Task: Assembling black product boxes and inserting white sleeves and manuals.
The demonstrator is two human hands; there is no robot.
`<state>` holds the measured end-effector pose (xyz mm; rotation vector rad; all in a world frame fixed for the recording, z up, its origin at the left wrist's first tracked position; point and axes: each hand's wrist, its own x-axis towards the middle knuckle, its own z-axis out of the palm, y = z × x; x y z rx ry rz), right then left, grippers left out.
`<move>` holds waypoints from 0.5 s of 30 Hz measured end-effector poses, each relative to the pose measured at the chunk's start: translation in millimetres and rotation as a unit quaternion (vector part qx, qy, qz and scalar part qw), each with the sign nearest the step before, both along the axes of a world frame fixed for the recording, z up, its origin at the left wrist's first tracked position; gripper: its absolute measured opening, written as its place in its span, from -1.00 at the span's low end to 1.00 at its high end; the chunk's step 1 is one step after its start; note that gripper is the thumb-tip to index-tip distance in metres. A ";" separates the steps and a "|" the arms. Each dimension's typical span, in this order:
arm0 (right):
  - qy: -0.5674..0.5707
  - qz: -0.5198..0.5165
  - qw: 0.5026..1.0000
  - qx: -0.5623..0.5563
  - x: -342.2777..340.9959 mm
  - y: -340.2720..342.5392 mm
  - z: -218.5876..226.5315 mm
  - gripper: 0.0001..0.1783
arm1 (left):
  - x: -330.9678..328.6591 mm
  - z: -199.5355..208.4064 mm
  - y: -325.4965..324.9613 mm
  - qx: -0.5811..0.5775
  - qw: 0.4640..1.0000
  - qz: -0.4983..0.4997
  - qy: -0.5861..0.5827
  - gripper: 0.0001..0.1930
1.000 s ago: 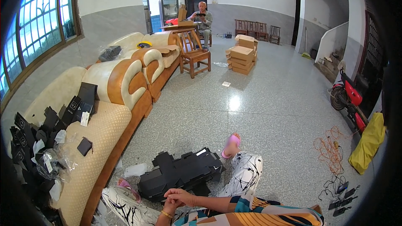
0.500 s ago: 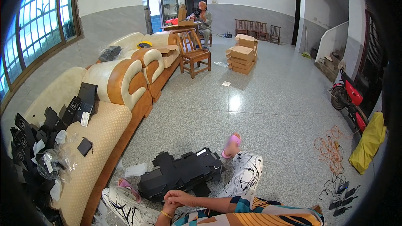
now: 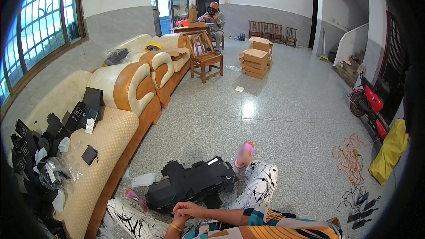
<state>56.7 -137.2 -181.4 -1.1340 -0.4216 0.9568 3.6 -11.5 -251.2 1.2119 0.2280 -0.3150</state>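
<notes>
My hands rest clasped together over my lap at the lower edge. My right hand point(image 3: 192, 209) lies across my left hand point(image 3: 178, 220), its fingers folded over it. A bracelet circles my left wrist, and the left fingers are mostly covered; what shows of them looks closed. No object shows in either hand. Just beyond them, between my feet, lies a stack of flattened black cardboard boxes point(image 3: 190, 180) on the floor. A small white piece of packaging point(image 3: 144, 179) lies at the stack's left side.
On the patterned sofa point(image 3: 116, 126) at left are black boxes point(image 3: 55, 128), clear plastic wrap point(image 3: 55, 172) and a small black pouch point(image 3: 90, 155). Brown cartons point(image 3: 256, 57) and a wooden chair point(image 3: 206, 57) stand ahead. Orange cord point(image 3: 347, 159) and black adapters point(image 3: 363, 212) lie at right. Another person point(image 3: 217, 22) sits far off.
My hands and the black boxes stay where they were. The far person has lifted a dark object up in front of the head.
</notes>
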 end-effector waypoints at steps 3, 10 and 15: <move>-0.024 0.000 1.000 0.001 -0.6 -1.2 0.5 -0.81 | -0.2 11.7 -3.8 -0.020 1.000 0.011 0.007 -0.68; -0.054 0.007 0.998 -0.033 -3.4 -2.2 11.1 -0.81 | -2.0 22.2 -4.7 -0.027 0.999 0.018 0.014 -0.67; -0.075 0.007 0.996 -0.037 -2.0 -0.2 1.2 -0.81 | -3.7 17.4 -3.7 0.002 1.000 0.016 -0.011 -0.68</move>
